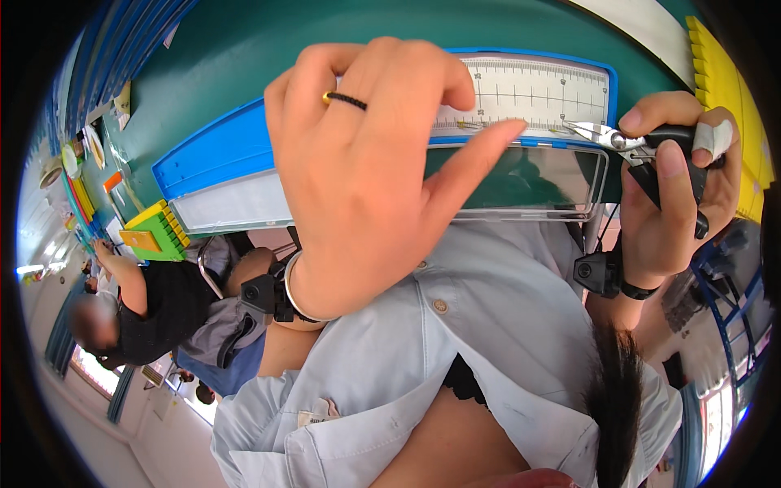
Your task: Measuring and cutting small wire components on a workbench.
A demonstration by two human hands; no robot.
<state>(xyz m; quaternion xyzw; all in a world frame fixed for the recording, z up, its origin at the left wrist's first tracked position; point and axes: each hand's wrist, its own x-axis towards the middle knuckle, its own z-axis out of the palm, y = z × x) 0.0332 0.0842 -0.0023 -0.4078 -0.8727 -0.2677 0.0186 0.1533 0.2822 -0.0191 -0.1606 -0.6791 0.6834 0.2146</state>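
A long blue plastic case [215, 154] with a clear hinged lid [533, 215] lies on the green table. Inside it is a white ruler-marked sheet [541, 89]. My left hand [366, 163] is above the case and covers its middle, thumb stretched to the right and apart from the bent fingers, with nothing visible between them. My right hand [671, 187] is closed around black-handled pliers [614, 138], their silver jaws pointing left over the sheet's right part. A small yellowish thin piece [470, 125] lies on the sheet near my left thumb.
Yellow ridged bins [728, 122] stand at the right. Yellow and green blocks or bins [159, 232] sit at the table's left edge. A seated person in dark clothing [175, 301] is farther left, among other items along the green tabletop [228, 65].
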